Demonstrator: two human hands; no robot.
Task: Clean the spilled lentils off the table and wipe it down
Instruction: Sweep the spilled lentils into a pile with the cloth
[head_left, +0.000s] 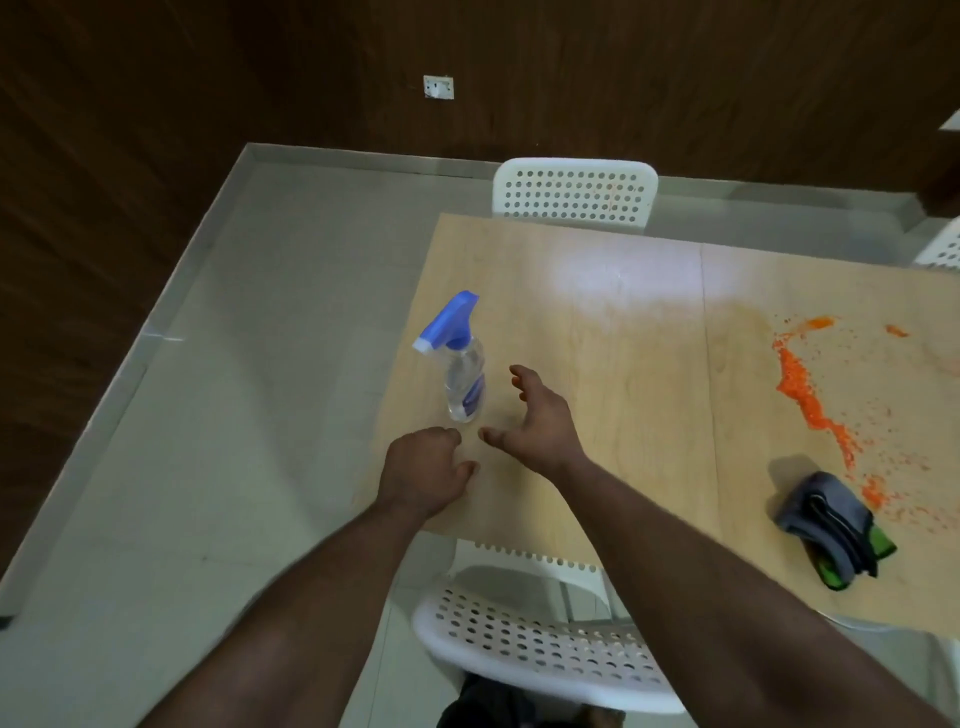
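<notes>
Orange lentils (810, 400) lie spilled in a long streak with scattered grains on the right part of the light wooden table (623, 338). A clear spray bottle (462, 364) with a blue trigger head stands upright near the table's left edge. My right hand (535, 415) hovers just right of the bottle, fingers spread and apart from it. My left hand (426, 467) rests near the table's front left corner, fingers loosely curled, holding nothing. A folded grey and green cloth (831, 525) lies at the front right, beside the lentils.
A white perforated chair (545, 639) stands tucked at the near side below my arms. Another white chair (574, 195) stands at the far side, and part of a third (943, 249) at the far right. Grey tiled floor (234, 389) lies to the left.
</notes>
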